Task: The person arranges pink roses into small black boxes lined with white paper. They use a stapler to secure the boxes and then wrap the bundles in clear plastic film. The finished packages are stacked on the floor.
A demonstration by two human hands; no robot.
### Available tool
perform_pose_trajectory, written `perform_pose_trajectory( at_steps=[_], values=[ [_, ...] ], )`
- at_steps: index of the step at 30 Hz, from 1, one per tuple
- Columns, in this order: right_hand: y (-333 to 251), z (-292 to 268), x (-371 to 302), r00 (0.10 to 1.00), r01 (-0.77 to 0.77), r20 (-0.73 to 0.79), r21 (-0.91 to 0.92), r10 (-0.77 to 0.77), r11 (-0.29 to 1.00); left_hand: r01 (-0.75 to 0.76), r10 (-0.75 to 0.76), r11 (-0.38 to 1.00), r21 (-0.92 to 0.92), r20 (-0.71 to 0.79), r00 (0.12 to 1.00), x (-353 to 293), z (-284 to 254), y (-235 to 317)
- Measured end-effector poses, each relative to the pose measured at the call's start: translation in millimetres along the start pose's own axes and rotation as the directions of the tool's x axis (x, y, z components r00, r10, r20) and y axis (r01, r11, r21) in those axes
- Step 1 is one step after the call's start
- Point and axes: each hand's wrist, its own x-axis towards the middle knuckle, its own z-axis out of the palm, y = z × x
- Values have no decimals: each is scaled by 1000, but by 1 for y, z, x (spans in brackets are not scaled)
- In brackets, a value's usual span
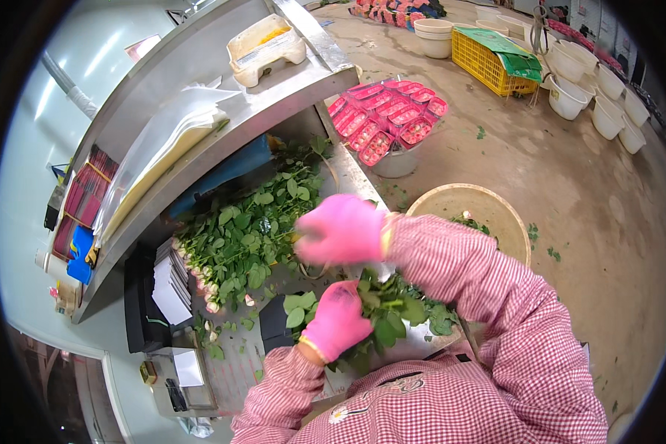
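Observation:
My left hand point(338, 320), in a pink glove, is closed around leafy green stems point(392, 314) close to my body. Leaves stick out on both sides of the fist, and the part inside it is hidden. Above it, my right hand point(342, 231), also pink-gloved, is smeared by motion. It is at the near edge of a big pile of leafy roses point(255, 226) on the metal bench point(233, 370). Pale pink rose heads point(209, 288) line the left end of that pile. What the right fingers hold, if anything, cannot be made out.
A metal shelf point(274, 96) overhangs the bench, bearing paper sheets point(163, 148) and a white plastic holder point(265, 50). White cards point(172, 285) stand left of the roses. A round beige tub point(451, 196) stands at right. Beyond are pink-wrapped flower bunches point(385, 118), a yellow crate point(488, 63) and several white buckets point(567, 96).

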Motion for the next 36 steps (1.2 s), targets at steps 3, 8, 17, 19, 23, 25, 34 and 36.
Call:
perform_pose_trajectory(
  at_steps=[3,8,17,19,23,25,34,36],
  values=[
    [66,38,-74,954,-271,-41,295,295,916,103,-113,958,-268,-25,993,6,-59,-2],
    [-31,97,-116,958,288,42,-121,-285,950,226,-235,967,-121,-65,970,21,-22,-31],
    [-15,22,-100,884,444,177,-24,-434,896,-8,63,885,-465,103,993,-51,-42,20],
    [-22,33,-116,769,630,4,-182,-640,755,-116,113,918,-378,-29,993,-65,-41,15],
    [-19,36,-124,670,704,-3,-317,-742,636,-30,83,938,-346,139,987,-65,-61,19],
    [-12,34,-129,683,701,50,-324,-729,635,-45,87,937,-345,110,990,-71,-58,17],
    [38,78,-147,847,515,-12,-233,-532,825,-110,135,905,-410,32,990,-42,-39,21],
    [43,103,-141,932,293,248,-94,-263,951,-87,65,898,-432,-67,996,-51,-22,10]
  ],
)
